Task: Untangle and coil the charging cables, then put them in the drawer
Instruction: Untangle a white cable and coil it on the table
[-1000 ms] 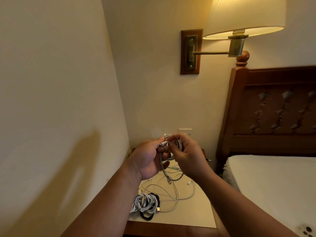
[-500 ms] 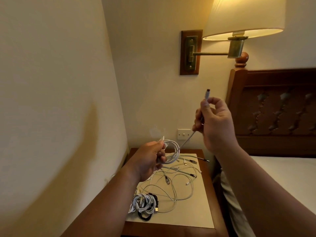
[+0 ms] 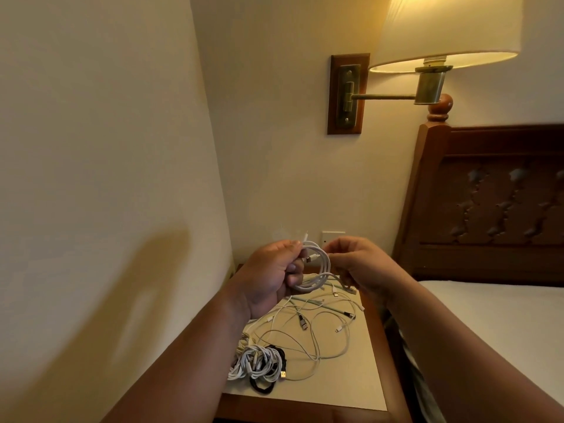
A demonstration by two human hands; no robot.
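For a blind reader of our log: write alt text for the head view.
The left hand grips a white cable coil above a nightstand while the right hand pinches its other side. On the nightstand lie loose tangled cables and a coiled bundle, beside a bed, under a lit wall lamp.

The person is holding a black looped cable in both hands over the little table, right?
Not quite: the head view shows the looped cable is white, not black. The left hand and right hand do hold it over the little table.
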